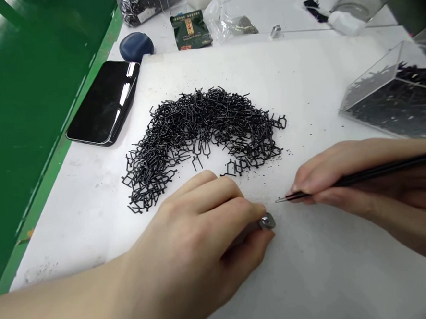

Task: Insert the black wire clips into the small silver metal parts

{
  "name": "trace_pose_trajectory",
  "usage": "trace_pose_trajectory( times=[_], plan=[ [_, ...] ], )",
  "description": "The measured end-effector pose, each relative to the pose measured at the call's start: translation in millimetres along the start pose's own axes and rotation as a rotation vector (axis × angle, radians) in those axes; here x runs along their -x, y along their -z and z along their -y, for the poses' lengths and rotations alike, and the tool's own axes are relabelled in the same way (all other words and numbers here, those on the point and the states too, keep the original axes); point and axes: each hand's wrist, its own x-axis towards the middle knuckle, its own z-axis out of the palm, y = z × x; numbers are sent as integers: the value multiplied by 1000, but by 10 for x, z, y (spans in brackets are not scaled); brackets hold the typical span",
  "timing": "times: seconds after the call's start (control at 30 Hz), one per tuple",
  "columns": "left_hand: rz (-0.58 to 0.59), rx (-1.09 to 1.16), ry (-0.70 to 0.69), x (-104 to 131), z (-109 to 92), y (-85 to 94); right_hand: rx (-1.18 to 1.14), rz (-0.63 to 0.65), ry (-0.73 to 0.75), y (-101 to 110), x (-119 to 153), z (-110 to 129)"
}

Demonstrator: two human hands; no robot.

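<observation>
My left hand pinches a small silvery metal piece between thumb and index finger, just above the white work surface. Most of that piece is hidden by the fingers, so its kind does not show. In my right hand is a pair of dark tweezers, its thin tips pointing left toward the metal piece but apart from it. Whether the tips hold anything is too small to tell. Beyond both hands lies a curved heap of small black fork-shaped pieces, with a few loose ones along its inner edge.
A smartphone and a dark blue rounded case lie at the left edge. At the back are a green packet, a clear plastic bag and another small metal piece. A transparent box with black pieces stands right.
</observation>
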Motion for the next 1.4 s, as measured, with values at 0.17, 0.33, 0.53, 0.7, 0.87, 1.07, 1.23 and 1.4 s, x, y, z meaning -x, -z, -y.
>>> trace_pose_trajectory(
  times=[0.17,0.33,0.53,0.7,0.87,1.07,1.23,1.4],
  plan=[
    [-13,1,-4,-9,13,3,60,123,24,35,7,11],
    [16,-7,16,-20,0,23,67,101,18,42,-19,4],
    [13,10,19,-30,5,14,30,77,10,51,19,4],
    [41,-3,37,-25,-14,29,30,94,-14,13,7,13],
    [29,0,26,-25,-20,41,20,119,-3,21,-5,6],
    [18,10,22,-17,-8,15,11,124,22,32,7,1],
    [26,4,34,-23,-22,34,26,104,-10,9,-1,3],
    [18,-9,30,-41,-44,44,21,105,-17,3,-16,-2]
  ],
)
